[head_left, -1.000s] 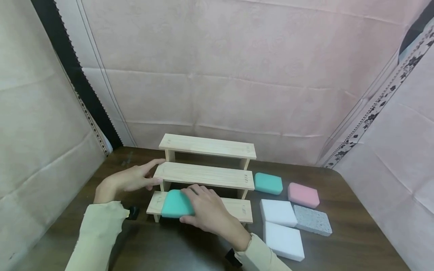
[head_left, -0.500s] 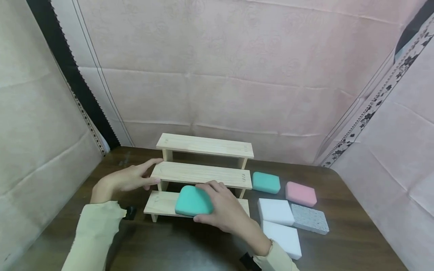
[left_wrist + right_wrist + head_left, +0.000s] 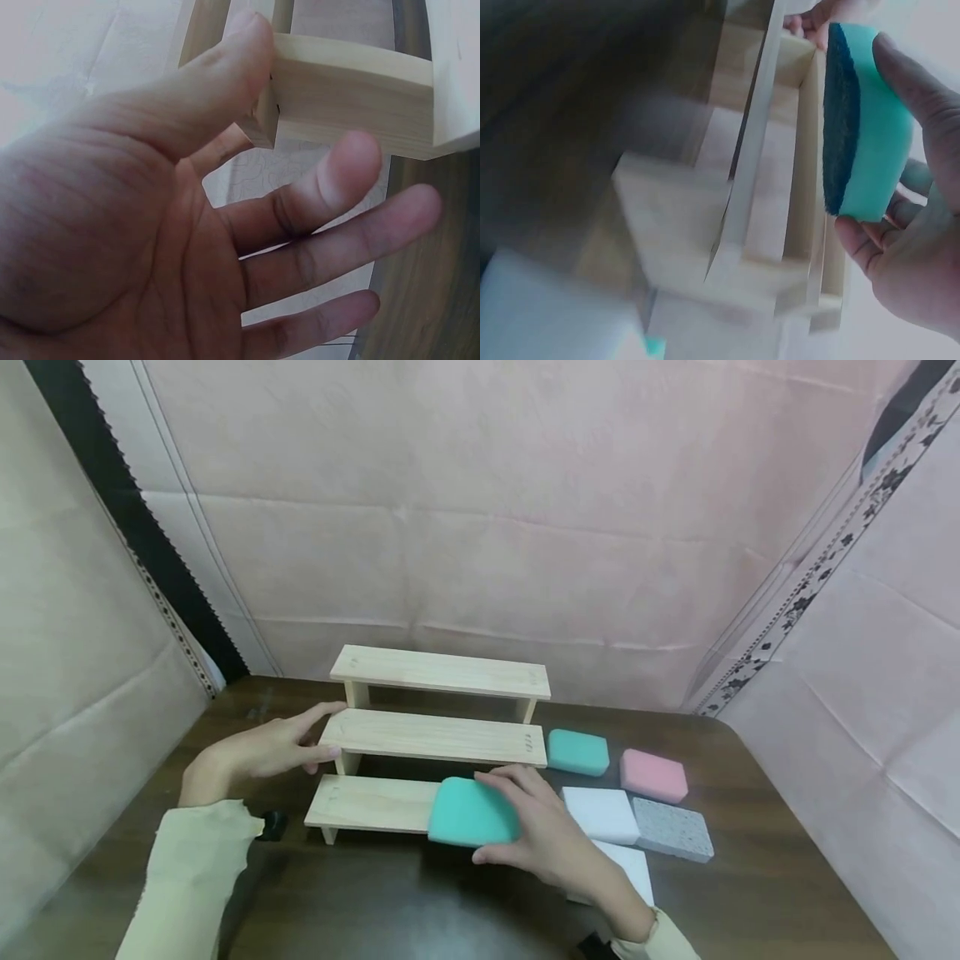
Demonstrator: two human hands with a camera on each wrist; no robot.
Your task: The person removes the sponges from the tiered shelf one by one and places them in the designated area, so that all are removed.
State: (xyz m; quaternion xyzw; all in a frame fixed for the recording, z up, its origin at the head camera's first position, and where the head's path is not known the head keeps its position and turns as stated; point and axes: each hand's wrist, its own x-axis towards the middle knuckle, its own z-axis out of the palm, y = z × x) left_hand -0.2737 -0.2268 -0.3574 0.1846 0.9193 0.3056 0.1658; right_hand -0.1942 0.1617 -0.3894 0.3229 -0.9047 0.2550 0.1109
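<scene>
A three-tier wooden step shelf [image 3: 431,734] stands on the brown table. At its left end my left hand [image 3: 258,756] pinches the middle board between thumb and index finger; the other fingers [image 3: 345,232] spread apart in the left wrist view. My right hand [image 3: 547,831] grips a teal sponge [image 3: 471,812] between thumb and fingers. The sponge covers the right part of the lowest step [image 3: 367,803] in the head view. From the right wrist it shows a dark scouring layer [image 3: 841,124] facing the boards and a space between it and them.
To the right of the shelf lie a second teal sponge [image 3: 577,752], a pink sponge [image 3: 653,775], a speckled grey block [image 3: 672,828] and two white blocks, one [image 3: 600,815] behind the other [image 3: 628,862]. Pale cloth [image 3: 465,552] hangs around the table's back and sides.
My right hand has carried the teal sponge rightward along the lowest step, lifting it from the left end. My left hand stays at the shelf's end, and the head view has shifted slightly.
</scene>
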